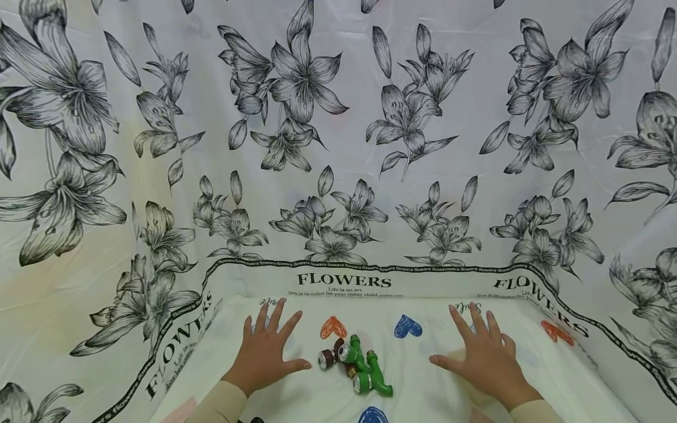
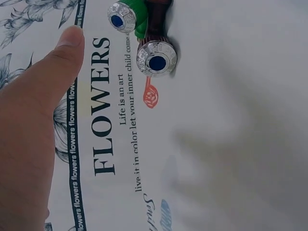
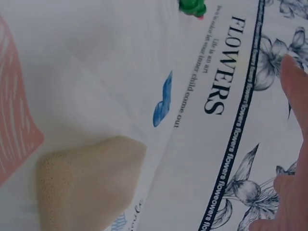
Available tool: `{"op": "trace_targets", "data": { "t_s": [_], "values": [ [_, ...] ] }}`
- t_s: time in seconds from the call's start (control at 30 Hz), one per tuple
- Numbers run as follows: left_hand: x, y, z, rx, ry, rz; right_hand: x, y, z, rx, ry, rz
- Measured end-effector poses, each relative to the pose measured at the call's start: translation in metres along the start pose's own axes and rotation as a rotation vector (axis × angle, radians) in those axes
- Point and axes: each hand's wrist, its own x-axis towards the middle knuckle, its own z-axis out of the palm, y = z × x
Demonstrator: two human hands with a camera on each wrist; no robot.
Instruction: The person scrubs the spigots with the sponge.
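Observation:
On the white cloth lies a small pile of green pipe-like pieces (image 1: 376,377) and dark brown pipe-like pieces (image 1: 327,357). Their round silver ends, seen in the left wrist view, have blue centres (image 2: 157,63). My left hand (image 1: 264,355) is spread palm down to the left of the pile, its thumb pointing toward the brown piece without touching it. My right hand (image 1: 489,361), also spread, hovers to the right of the pile. Below the right hand sits a beige sponge-like block (image 3: 96,180), partly hidden by that hand in the head view. Neither hand holds anything.
A white cloth printed with hearts, such as a blue heart (image 1: 408,326) and an orange heart (image 1: 334,327), covers the surface. Behind and at both sides rises a flower-printed curtain (image 1: 349,147). A small dark thing (image 1: 257,420) shows at the bottom edge.

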Motion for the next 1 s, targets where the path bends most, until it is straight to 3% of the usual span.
{"op": "trace_targets", "data": {
  "t_s": [0.1,0.3,0.4,0.5,0.7,1.0],
  "values": [
    [-0.001,-0.002,0.004,-0.033,0.019,-0.026,0.007,0.004,0.002,0.124,0.001,0.037],
    [0.001,-0.003,0.008,-0.151,0.034,-0.050,0.012,0.018,0.008,0.521,-0.039,0.186],
    [0.006,-0.002,0.007,-0.187,0.071,-0.043,0.014,0.023,0.014,0.622,-0.046,0.244],
    [0.014,0.000,0.007,-0.224,0.107,-0.016,0.016,0.028,0.026,0.573,-0.080,0.300],
    [0.023,0.008,0.014,-0.315,0.112,0.021,0.013,0.035,0.058,0.360,-0.172,0.382],
    [0.036,0.033,0.030,-0.512,0.049,0.004,0.010,0.031,0.075,0.254,-0.201,0.417]
  ]
}}
